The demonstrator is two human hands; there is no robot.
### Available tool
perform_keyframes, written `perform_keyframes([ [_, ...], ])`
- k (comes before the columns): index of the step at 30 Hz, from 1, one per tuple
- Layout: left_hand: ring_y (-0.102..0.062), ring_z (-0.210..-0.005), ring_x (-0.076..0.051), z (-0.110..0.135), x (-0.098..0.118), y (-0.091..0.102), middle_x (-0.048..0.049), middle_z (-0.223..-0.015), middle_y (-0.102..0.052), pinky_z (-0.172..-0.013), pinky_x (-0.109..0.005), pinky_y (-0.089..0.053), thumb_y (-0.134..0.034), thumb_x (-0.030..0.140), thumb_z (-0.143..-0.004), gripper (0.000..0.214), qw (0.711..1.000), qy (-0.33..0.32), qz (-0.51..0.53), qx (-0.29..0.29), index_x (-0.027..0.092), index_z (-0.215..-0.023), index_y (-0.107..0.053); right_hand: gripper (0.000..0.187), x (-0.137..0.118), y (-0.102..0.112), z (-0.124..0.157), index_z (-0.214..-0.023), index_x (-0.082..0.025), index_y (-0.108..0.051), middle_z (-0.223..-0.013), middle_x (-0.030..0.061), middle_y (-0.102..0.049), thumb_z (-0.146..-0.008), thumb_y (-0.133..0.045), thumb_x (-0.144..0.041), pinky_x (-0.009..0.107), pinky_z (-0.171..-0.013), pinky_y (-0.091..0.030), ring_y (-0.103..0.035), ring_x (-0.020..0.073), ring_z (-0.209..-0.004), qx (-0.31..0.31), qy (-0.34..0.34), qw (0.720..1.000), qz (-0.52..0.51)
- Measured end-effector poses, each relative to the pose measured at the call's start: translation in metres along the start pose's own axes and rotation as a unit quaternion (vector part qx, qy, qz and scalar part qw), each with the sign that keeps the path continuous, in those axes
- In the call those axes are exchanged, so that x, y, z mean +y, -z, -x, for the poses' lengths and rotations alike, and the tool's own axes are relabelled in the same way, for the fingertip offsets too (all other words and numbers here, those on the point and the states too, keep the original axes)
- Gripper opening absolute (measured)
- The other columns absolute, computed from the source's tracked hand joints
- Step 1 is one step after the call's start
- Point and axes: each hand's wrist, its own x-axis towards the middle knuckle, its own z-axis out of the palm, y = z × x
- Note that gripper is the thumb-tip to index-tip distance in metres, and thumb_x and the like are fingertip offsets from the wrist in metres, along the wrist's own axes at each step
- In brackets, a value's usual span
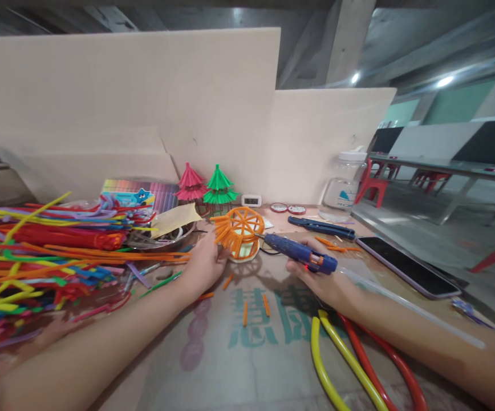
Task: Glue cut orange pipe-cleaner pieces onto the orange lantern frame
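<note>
My left hand (pixel 205 260) is closed on the edge of an orange craft frame (pixel 243 222) made of pipe cleaners, round and spoked like a wheel, with a row of short strips along its left side. In my right hand (pixel 316 279) is a blue hot glue gun (pixel 301 251), a small red light glowing on it. Its nozzle meets the right side of the frame; whether glue is coming out I cannot tell. A clear glue stick (pixel 414 308) juts from its back over my forearm. Short orange pieces (pixel 245 314) lie on the mat below.
Piled pipe cleaners (pixel 37 257) fill the left side. Pink (pixel 191 182) and green paper-like trees (pixel 219 185) stand behind. To the right are a utility knife (pixel 320 227), a phone (pixel 408 265) and a bottle (pixel 344 185). Yellow-handled (pixel 345 365) and red-handled tools (pixel 371 359) lie in front.
</note>
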Motion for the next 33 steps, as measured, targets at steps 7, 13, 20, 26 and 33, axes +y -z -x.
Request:
perform_keyframes([
  [7, -0.054, -0.117, -0.029, 0.0010, -0.0031, -0.0019, -0.0118, -0.119, -0.058, -0.102, -0.048, -0.045, -0.050, 0.014, -0.080, 0.031, 1.000, 0.003, 0.001, 0.003, 0.019, -0.110, -0.056, 0.025, -0.0022, 0.0000, 0.0002, -0.090, -0.024, -0.053, -0.072, -0.0001, -0.062, -0.079, -0.064, -0.044, 0.031, -0.061, -0.048, -0.059, 0.0193, -0.065, -0.005, -0.013, 1.000, -0.001],
  [13, -0.054, -0.116, -0.029, 0.0005, -0.0028, -0.0015, -0.0118, -0.117, -0.059, -0.103, -0.048, -0.044, -0.049, 0.014, -0.080, 0.029, 1.000, -0.006, 0.010, 0.004, 0.018, -0.108, -0.056, 0.025, 0.0015, -0.0016, 0.0013, -0.091, -0.025, -0.053, -0.070, -0.0012, -0.061, -0.081, -0.064, -0.044, 0.030, -0.060, -0.047, -0.057, 0.0183, -0.062, -0.001, -0.013, 1.000, -0.003],
  [20, -0.054, -0.118, -0.029, 0.0011, -0.0036, -0.0022, -0.0120, -0.121, -0.058, -0.103, -0.049, -0.044, -0.048, 0.016, -0.083, 0.032, 1.000, 0.003, 0.021, 0.006, 0.018, -0.114, -0.055, 0.024, 0.0032, -0.0022, 0.0012, -0.093, -0.025, -0.053, -0.074, -0.0004, -0.063, -0.081, -0.064, -0.043, 0.032, -0.065, -0.049, -0.060, 0.0198, -0.067, 0.005, -0.002, 1.000, 0.003],
  [26, -0.055, -0.116, -0.029, 0.0007, -0.0040, -0.0036, -0.0127, -0.120, -0.059, -0.102, -0.049, -0.045, -0.049, 0.016, -0.082, 0.031, 1.000, 0.016, 0.027, 0.000, 0.018, -0.113, -0.055, 0.027, 0.0019, -0.0024, 0.0004, -0.093, -0.024, -0.053, -0.070, -0.0003, -0.063, -0.080, -0.064, -0.045, 0.031, -0.059, -0.047, -0.058, 0.0192, -0.062, 0.007, -0.009, 1.000, 0.007],
  [33, -0.058, -0.112, -0.029, 0.0007, -0.0029, -0.0032, -0.0112, -0.115, -0.061, -0.097, -0.047, -0.048, -0.050, 0.018, -0.082, 0.030, 0.999, 0.030, 0.031, -0.004, 0.019, -0.112, -0.055, 0.026, 0.0039, -0.0022, -0.0005, -0.092, -0.024, -0.053, -0.074, 0.0007, -0.064, -0.080, -0.063, -0.045, 0.031, -0.063, -0.048, -0.060, 0.0195, -0.066, 0.001, 0.000, 1.000, 0.008],
])
